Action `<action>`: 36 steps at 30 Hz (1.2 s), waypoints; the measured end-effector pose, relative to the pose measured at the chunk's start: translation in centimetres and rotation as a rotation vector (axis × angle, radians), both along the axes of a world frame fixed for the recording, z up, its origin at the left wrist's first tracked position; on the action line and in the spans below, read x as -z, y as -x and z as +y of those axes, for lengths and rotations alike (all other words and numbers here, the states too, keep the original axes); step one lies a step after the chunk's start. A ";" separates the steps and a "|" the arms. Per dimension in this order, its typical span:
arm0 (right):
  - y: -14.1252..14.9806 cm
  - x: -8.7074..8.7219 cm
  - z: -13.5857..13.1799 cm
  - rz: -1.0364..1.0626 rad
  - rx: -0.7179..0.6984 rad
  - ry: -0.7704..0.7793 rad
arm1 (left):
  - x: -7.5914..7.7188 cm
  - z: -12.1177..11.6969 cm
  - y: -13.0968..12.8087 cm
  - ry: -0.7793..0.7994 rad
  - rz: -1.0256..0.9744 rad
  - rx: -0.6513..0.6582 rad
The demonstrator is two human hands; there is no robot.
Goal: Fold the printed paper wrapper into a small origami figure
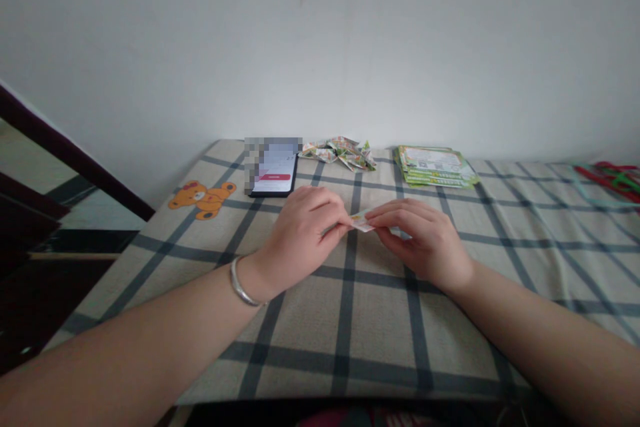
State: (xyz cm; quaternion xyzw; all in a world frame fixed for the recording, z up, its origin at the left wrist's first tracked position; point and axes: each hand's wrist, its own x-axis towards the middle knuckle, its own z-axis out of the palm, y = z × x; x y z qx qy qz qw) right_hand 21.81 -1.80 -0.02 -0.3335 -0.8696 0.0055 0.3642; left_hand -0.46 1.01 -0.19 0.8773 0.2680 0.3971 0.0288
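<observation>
Between my two hands is a small piece of printed paper (363, 221), held just above the checked tablecloth (380, 320). My left hand (313, 227), with a silver bangle on its wrist, pinches the paper's left end. The fingers of my right hand (420, 233) close over its right end and hide part of it. Behind my hands lies a loose group of folded printed paper pieces (343, 152). Farther right is a stack of flat green and white printed leaflets (433, 165).
A phone (275, 170) with a lit screen lies beyond my left hand. To its left is an orange teddy bear figure (204, 199) on the cloth. Red and green items (615, 179) lie at the far right. A pale wall (320, 47) stands behind the table.
</observation>
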 end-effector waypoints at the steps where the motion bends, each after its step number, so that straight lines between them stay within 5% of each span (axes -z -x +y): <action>1: 0.0 0.1 0.1 -0.014 -0.004 0.009 | 0.1 0.1 0.1 -0.009 0.021 -0.016; 10: -0.5 0.6 1.0 -0.213 -0.050 0.166 | 1.0 1.3 0.5 0.143 0.209 0.034; 36: -0.5 0.4 0.5 -0.383 0.076 0.056 | 0.3 0.4 0.9 0.047 0.476 -0.033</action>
